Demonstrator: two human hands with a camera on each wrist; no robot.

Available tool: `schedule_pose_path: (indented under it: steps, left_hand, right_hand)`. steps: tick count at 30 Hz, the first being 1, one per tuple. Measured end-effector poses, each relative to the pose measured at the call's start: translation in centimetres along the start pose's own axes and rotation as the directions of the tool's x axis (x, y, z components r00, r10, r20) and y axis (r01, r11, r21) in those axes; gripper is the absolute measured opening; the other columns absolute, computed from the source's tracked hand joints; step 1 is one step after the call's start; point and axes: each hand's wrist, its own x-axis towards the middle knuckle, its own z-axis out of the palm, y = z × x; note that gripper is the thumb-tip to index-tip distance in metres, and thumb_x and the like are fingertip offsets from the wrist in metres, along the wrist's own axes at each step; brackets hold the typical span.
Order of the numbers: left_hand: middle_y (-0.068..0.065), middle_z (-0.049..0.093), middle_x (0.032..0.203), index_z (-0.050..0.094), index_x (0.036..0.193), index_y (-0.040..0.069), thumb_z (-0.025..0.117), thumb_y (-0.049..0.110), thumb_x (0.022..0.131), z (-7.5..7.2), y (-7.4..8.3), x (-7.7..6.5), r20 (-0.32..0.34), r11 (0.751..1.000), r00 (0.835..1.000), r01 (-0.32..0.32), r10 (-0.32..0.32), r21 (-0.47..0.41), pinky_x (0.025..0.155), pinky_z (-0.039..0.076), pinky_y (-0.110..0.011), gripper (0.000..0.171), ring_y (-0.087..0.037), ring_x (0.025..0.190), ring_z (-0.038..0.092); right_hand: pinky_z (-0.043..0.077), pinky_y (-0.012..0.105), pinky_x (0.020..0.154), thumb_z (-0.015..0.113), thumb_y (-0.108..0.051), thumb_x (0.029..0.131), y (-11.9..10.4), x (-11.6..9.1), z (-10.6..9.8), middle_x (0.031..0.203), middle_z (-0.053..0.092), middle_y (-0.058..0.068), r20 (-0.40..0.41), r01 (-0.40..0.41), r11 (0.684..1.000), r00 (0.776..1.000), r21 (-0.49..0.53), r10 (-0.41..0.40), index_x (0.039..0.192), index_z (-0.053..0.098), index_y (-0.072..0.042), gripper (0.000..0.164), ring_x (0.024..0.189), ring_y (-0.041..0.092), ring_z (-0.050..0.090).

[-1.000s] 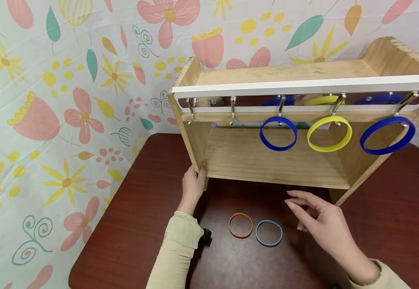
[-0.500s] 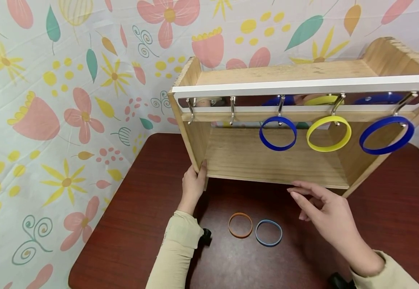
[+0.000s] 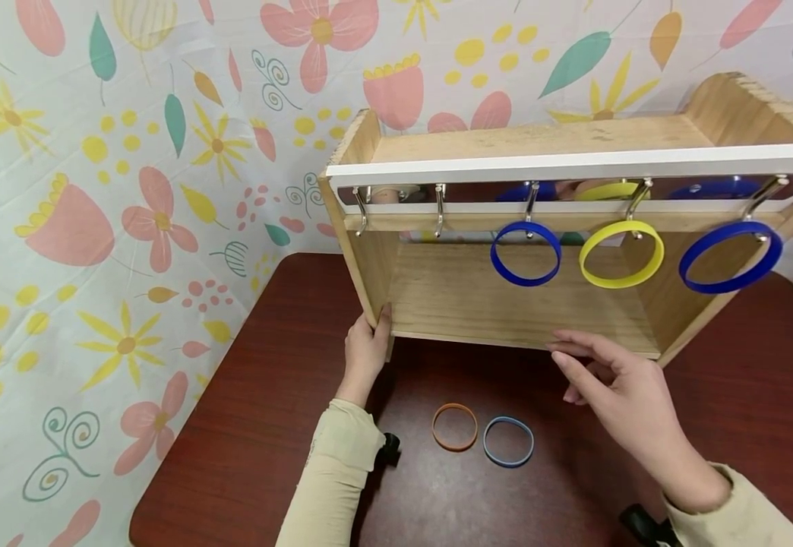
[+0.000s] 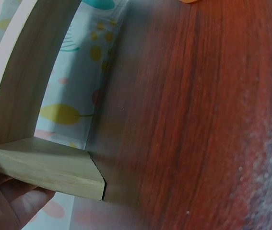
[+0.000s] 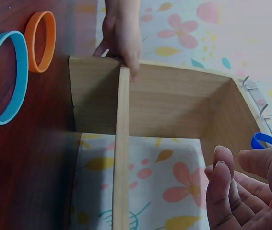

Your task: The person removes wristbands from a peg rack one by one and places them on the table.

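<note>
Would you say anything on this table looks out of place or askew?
Only a little: two rings, orange and light blue, lie loose on the table while three others hang on the rack's hooks, and two left hooks are bare. Nothing looks damaged.

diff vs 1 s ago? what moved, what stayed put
The right hand moved up and away from the person, toward the front edge of the wooden rack, holding nothing. Unchanged: the left hand grips the rack's left side; the orange band and light blue band lie on the table; three rings hang.
</note>
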Motion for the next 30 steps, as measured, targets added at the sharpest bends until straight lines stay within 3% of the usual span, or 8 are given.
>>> schedule_pose_path:
  steps: [17, 30]
  left_hand:
    - [-0.002, 0.063, 0.072, 0.061, 0.084, 0.014, 0.048, 0.045, 0.101, 0.1, -0.1, 0.0, -0.010, 1.000, 1.000, 0.001, -0.001, 0.003, 0.056, 0.048, -0.035, 0.038, -0.016, 0.057, 0.057]
    - [-0.001, 0.057, 0.067, 0.057, 0.081, 0.014, 0.048, 0.044, 0.101, 0.0, 0.0, 0.0, -0.001, 1.000, 1.000, 0.002, -0.002, -0.005, 0.052, 0.045, -0.033, 0.038, -0.017, 0.054, 0.052]
  right_hand:
    - [0.048, 0.019, 0.051, 0.068, -0.004, 0.091, -1.2, 1.3, -0.7, 0.094, 0.068, -0.020, -0.019, 0.026, 1.000, 0.999, 0.017, -0.026, 0.118, 0.068, -0.014, 0.029, 0.054, 0.008, 0.061]
    - [0.047, 0.018, 0.051, 0.068, -0.002, 0.091, -2.0, 2.3, -0.9, 0.095, 0.068, -0.021, -0.034, 0.059, 0.998, 0.998, 0.034, -0.058, 0.119, 0.068, -0.012, 0.030, 0.054, 0.008, 0.061]
